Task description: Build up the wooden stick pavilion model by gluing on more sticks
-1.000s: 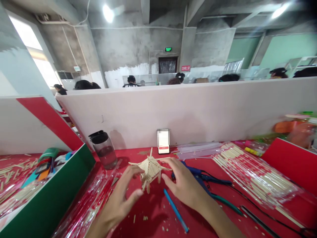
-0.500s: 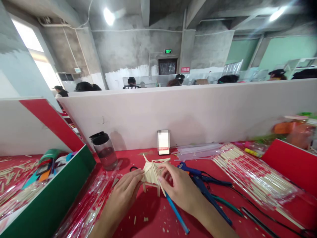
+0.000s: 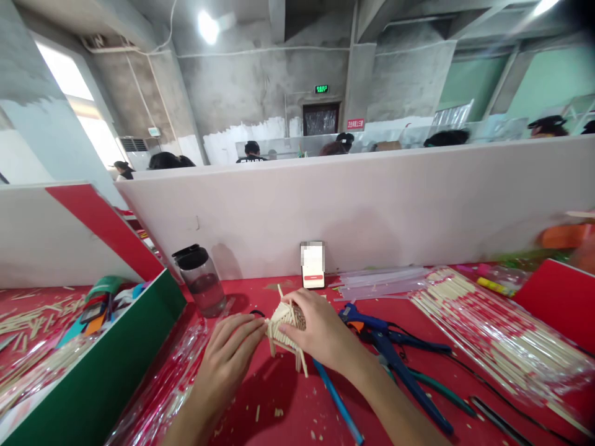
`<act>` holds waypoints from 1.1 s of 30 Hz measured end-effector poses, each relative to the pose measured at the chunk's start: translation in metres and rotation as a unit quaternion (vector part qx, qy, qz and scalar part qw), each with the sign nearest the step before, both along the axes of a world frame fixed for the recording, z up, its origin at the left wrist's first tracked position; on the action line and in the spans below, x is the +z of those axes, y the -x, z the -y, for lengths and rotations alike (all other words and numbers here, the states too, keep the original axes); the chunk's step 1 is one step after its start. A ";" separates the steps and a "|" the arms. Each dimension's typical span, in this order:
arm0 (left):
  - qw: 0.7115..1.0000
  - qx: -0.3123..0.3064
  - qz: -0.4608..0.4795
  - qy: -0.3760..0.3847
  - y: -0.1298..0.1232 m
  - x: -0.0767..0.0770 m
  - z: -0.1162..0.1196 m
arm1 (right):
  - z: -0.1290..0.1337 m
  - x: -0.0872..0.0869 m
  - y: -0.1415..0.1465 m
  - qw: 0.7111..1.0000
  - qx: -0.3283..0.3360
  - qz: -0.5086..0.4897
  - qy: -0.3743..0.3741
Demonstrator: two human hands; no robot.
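Observation:
A small model built of pale wooden sticks (image 3: 284, 328) stands on short legs on the red table. My left hand (image 3: 237, 347) lies against its left side, fingers extended and close together, the fingertips at the model's edge. My right hand (image 3: 323, 325) reaches over the right side and top, with thumb and fingers closed round the stick structure; part of the model is hidden beneath it. A blue pencil-like rod (image 3: 338, 402) lies below my right hand.
Blue glue guns (image 3: 395, 365) and green-handled pliers (image 3: 441, 391) lie at the right, beside bagged sticks (image 3: 488, 328). A bottle (image 3: 204, 288) stands back left. A phone (image 3: 313, 266) leans on the white partition (image 3: 395, 210). A green divider (image 3: 102, 365) rises at left.
My right hand has moved from the model's right edge up and over its top. The view has shifted slightly, and the model is turned a little.

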State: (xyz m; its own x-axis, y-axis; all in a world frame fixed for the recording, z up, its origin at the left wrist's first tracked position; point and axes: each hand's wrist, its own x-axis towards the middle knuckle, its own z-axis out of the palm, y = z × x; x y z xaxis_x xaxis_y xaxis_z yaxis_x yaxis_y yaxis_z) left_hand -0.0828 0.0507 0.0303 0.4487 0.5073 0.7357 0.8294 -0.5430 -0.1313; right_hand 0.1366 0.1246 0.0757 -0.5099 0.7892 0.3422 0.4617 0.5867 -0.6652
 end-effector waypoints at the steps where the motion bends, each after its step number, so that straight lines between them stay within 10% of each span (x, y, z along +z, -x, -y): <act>1: 1.000 -0.005 -0.004 -0.003 0.000 0.001 0.000 | 0.000 0.000 0.000 1.000 0.003 0.001 0.003; 20: 0.999 -0.018 -0.031 -0.038 0.005 -0.014 -0.005 | 0.002 -0.013 0.008 1.000 -0.001 -0.005 -0.018; 33: 0.987 -0.070 -0.133 -0.054 0.013 0.003 -0.013 | 0.002 -0.008 0.004 1.000 0.021 0.004 -0.010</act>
